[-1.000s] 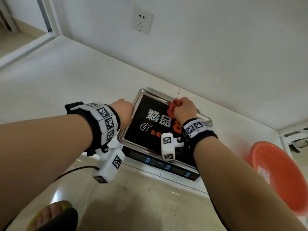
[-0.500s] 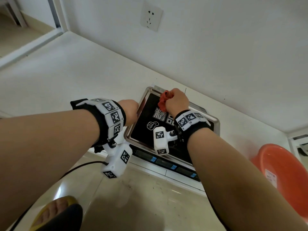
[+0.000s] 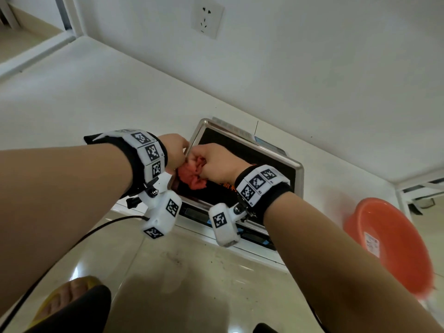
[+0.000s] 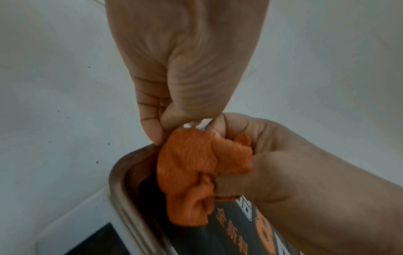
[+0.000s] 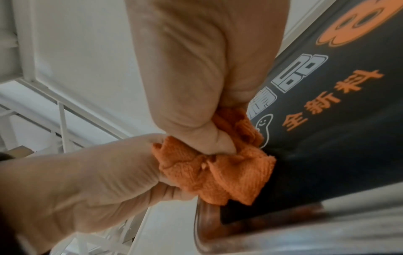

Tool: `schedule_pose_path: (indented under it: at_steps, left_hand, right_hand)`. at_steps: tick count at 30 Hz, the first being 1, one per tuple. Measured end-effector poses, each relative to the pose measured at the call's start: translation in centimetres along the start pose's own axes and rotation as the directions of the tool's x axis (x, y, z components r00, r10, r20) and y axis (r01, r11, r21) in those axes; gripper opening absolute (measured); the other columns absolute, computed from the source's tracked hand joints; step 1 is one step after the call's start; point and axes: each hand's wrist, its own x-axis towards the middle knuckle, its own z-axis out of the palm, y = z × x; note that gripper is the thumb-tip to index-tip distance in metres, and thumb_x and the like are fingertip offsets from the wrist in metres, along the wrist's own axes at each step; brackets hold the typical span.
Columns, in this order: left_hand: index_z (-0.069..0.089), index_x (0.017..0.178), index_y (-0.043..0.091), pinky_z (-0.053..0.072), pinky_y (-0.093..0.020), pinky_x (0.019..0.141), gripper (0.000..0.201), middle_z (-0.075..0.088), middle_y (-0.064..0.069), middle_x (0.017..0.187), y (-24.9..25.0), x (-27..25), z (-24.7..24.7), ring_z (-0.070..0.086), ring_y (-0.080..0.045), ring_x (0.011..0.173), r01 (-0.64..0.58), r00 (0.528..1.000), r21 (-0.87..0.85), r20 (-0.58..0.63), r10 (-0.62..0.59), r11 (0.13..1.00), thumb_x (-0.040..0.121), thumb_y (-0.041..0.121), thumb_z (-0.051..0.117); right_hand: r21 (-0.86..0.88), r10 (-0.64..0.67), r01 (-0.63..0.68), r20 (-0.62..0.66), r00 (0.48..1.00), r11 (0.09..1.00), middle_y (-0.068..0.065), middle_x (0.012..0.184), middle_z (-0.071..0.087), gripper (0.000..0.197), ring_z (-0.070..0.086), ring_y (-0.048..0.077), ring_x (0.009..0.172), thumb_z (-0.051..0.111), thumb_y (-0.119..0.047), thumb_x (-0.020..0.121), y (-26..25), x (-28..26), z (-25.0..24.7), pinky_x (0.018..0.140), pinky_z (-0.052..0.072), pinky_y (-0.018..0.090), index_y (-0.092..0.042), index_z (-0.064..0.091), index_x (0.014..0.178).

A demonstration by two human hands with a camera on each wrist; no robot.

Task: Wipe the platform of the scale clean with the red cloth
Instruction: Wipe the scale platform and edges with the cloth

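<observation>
The scale's steel platform (image 3: pixel 299 171) carries a black sticker with orange and white print (image 5: pixel 327 138). My right hand (image 3: pixel 204 162) grips the bunched red cloth (image 3: pixel 192 175) and presses it onto the platform's near-left corner. My left hand (image 3: pixel 179 150) sits right beside it, fingers curled on the platform's left rim (image 4: pixel 122 189). In the left wrist view the cloth (image 4: pixel 191 169) hangs over the rim between my left hand (image 4: pixel 161 132) and right hand (image 4: pixel 240 163). The right wrist view shows the cloth (image 5: pixel 218 176) under my right hand (image 5: pixel 218 143), touching my left hand (image 5: pixel 170 188).
An orange plastic basin (image 3: pixel 389 243) stands on the floor to the right. A white wall with a socket (image 3: pixel 206 16) rises just behind the scale. A black cable (image 3: pixel 72 241) runs off to the left, and the scale's display panel (image 3: pixel 199 212) faces me. My sandalled foot (image 3: pixel 69 299) is at bottom left.
My right hand has dragged the cloth from the platform's far middle down to its near-left corner, against my left hand. The left hand has stayed on the left rim.
</observation>
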Motion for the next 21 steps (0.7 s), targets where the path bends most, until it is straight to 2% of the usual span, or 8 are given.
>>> schedule_pose_path:
  at_steps: [4, 7, 10, 12, 14, 17, 19, 21]
  left_hand:
    - [0.041, 0.145, 0.014, 0.053, -0.037, 0.094, 0.066, 0.060, -0.011, 0.130, 0.1, 0.2, 0.0, 0.061, -0.026, 0.114, 0.012, 1.000, 0.037, -0.019, -0.011, 0.999, 0.083, 0.000, 0.062]
    - [0.043, 0.144, 0.013, 0.054, -0.037, 0.093, 0.064, 0.054, -0.010, 0.137, 0.3, 0.3, 0.0, 0.061, -0.027, 0.114, 0.013, 1.000, 0.059, -0.027, -0.011, 0.998, 0.084, -0.002, 0.059]
    - [0.053, 0.135, 0.009, 0.056, -0.039, 0.089, 0.055, 0.060, -0.013, 0.128, 0.7, 0.2, -0.1, 0.064, -0.029, 0.107, 0.002, 0.999, 0.084, -0.037, 0.001, 0.996, 0.081, -0.004, 0.057]
    - [0.055, 0.132, 0.008, 0.056, -0.038, 0.088, 0.053, 0.064, -0.013, 0.122, 0.8, 0.1, 0.0, 0.065, -0.029, 0.105, 0.001, 0.999, 0.126, -0.042, 0.004, 0.992, 0.081, -0.006, 0.054]
    - [0.057, 0.129, 0.007, 0.056, -0.035, 0.087, 0.049, 0.065, -0.013, 0.119, 0.9, 0.1, 0.0, 0.065, -0.030, 0.103, -0.004, 0.999, 0.178, -0.052, 0.013, 0.984, 0.082, -0.005, 0.052]
    - [0.060, 0.123, 0.008, 0.050, -0.031, 0.086, 0.038, 0.065, -0.013, 0.118, 1.2, 0.0, 0.1, 0.062, -0.031, 0.107, -0.011, 0.996, 0.269, -0.078, 0.033, 0.963, 0.087, 0.004, 0.048]
    - [0.059, 0.119, 0.008, 0.048, -0.033, 0.086, 0.034, 0.060, -0.015, 0.119, 1.6, 0.0, 0.2, 0.059, -0.032, 0.109, -0.005, 0.993, 0.311, -0.108, 0.041, 0.950, 0.088, 0.007, 0.048]
    - [0.056, 0.120, 0.012, 0.046, -0.037, 0.089, 0.036, 0.051, -0.017, 0.121, 2.1, -0.1, 0.5, 0.052, -0.034, 0.111, 0.018, 0.986, 0.324, -0.165, 0.038, 0.946, 0.085, 0.010, 0.049]
  right_hand:
    - [-0.070, 0.011, 0.001, 0.171, 0.985, 0.998, 0.005, 0.082, 0.068, 0.044, 0.072, 0.023, 0.076, 0.045, 0.016, 0.076, -0.4, -0.4, 0.6, 0.066, 0.063, 0.036, -0.024, 0.060, 0.065]
    - [-0.110, 0.030, -0.003, 0.245, 0.969, 0.994, 0.013, 0.086, 0.069, 0.044, 0.074, 0.031, 0.085, 0.042, 0.016, 0.076, -0.7, -0.9, 0.4, 0.072, 0.064, 0.045, -0.023, 0.056, 0.060]
    - [-0.104, 0.079, -0.047, 0.329, 0.941, 0.993, 0.016, 0.077, 0.061, 0.036, 0.065, 0.028, 0.070, 0.035, 0.018, 0.071, -0.3, -2.1, -0.4, 0.066, 0.058, 0.043, -0.012, 0.054, 0.066]
    - [-0.123, 0.133, -0.094, 0.363, 0.922, 0.988, 0.011, 0.070, 0.060, 0.033, 0.064, 0.024, 0.064, 0.034, 0.018, 0.070, 0.7, -3.1, -1.3, 0.060, 0.053, 0.040, -0.009, 0.054, 0.069]
    - [-0.195, 0.201, -0.138, 0.353, 0.914, 0.971, 0.005, 0.069, 0.066, 0.031, 0.068, 0.022, 0.065, 0.039, 0.016, 0.075, 2.0, -4.1, -2.4, 0.062, 0.054, 0.040, -0.009, 0.057, 0.072]
    - [-0.309, 0.236, -0.129, 0.339, 0.911, 0.942, 0.010, 0.087, 0.073, 0.033, 0.073, 0.032, 0.086, 0.043, 0.011, 0.074, 3.7, -5.5, -4.0, 0.073, 0.061, 0.046, -0.016, 0.060, 0.069]
    - [-0.195, 0.220, -0.173, 0.255, 0.942, 0.965, 0.016, 0.100, 0.074, 0.035, 0.075, 0.029, 0.088, 0.042, 0.015, 0.071, 4.5, -6.2, -5.3, 0.068, 0.063, 0.045, -0.016, 0.058, 0.066]
    - [0.011, 0.225, -0.227, 0.086, 0.970, 0.974, 0.019, 0.095, 0.074, 0.037, 0.074, 0.025, 0.076, 0.037, 0.022, 0.069, 4.9, -6.7, -6.7, 0.059, 0.058, 0.036, -0.011, 0.055, 0.067]
